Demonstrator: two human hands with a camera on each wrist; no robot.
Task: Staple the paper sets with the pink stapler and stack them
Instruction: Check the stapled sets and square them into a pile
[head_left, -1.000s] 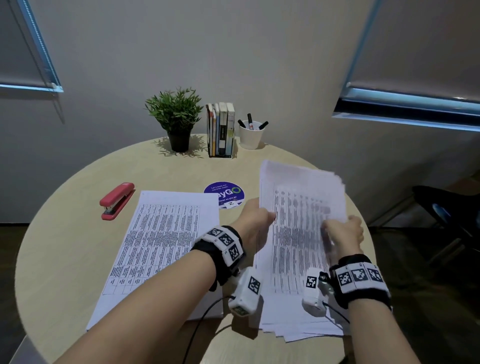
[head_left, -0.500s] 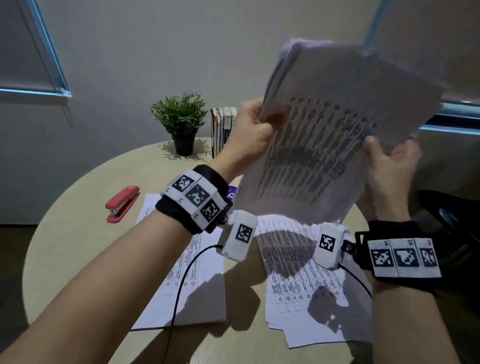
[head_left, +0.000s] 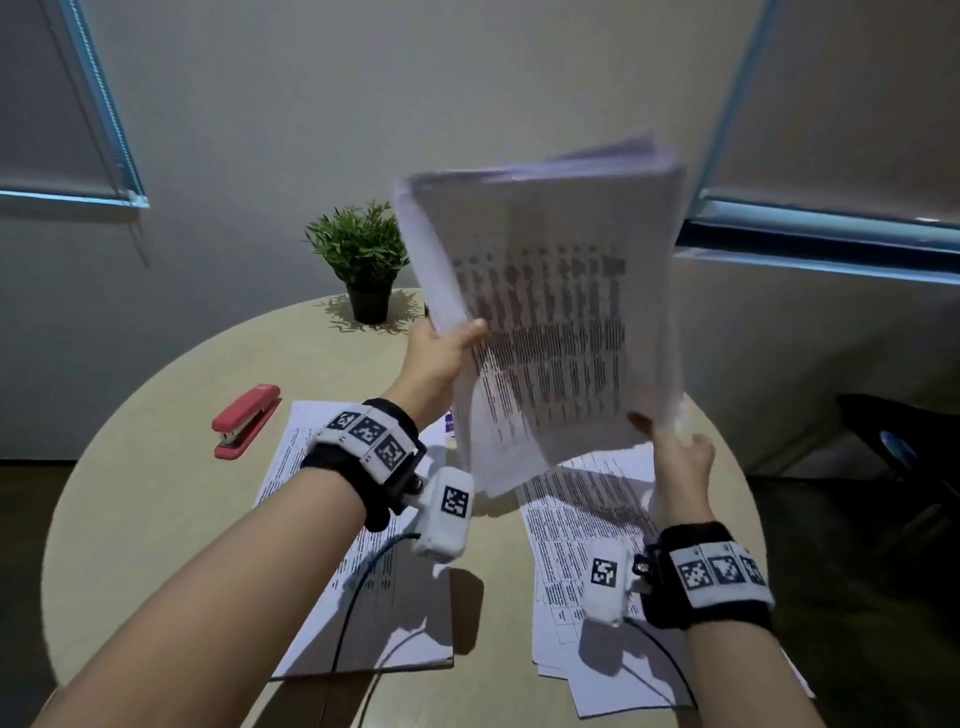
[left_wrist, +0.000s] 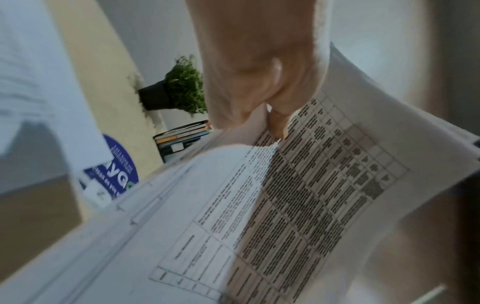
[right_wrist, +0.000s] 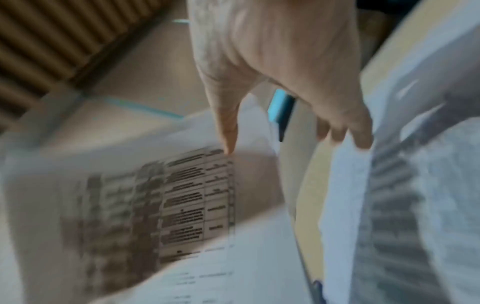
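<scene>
Your left hand (head_left: 439, 353) pinches the left edge of a thick paper set (head_left: 550, 322), thumb on the front and the other fingers behind. It holds the set up in the air, well above the desk (head_left: 156, 467). Your right hand (head_left: 675, 457) is at the bottom right corner of the set. Its fingers look spread and loose, touching the sheets more than gripping them, but the wrist view is blurry, so you cannot be sure.

You likely hold the set up like this so the sheets can be tapped even before you staple them. The sheets fan a little at the top, so they are not lined up yet.

The pink stapler (head_left: 245, 421) lies on the left side of the desk, well apart from both hands. Nothing touches it. One pile of papers (head_left: 395, 613) lies flat under your left arm. A looser pile (head_left: 582, 525) lies under your right wrist, with its sheets slipping out at the near edge.

The desk is round and pale wood. At the back stands a small green plant (head_left: 361, 260) in a dark pot. A blue round sticker (left_wrist: 116, 174) and some books (left_wrist: 182, 137) show in the left wrist view. Behind are a plain wall and windows (head_left: 831, 104) with blinds down.
</scene>
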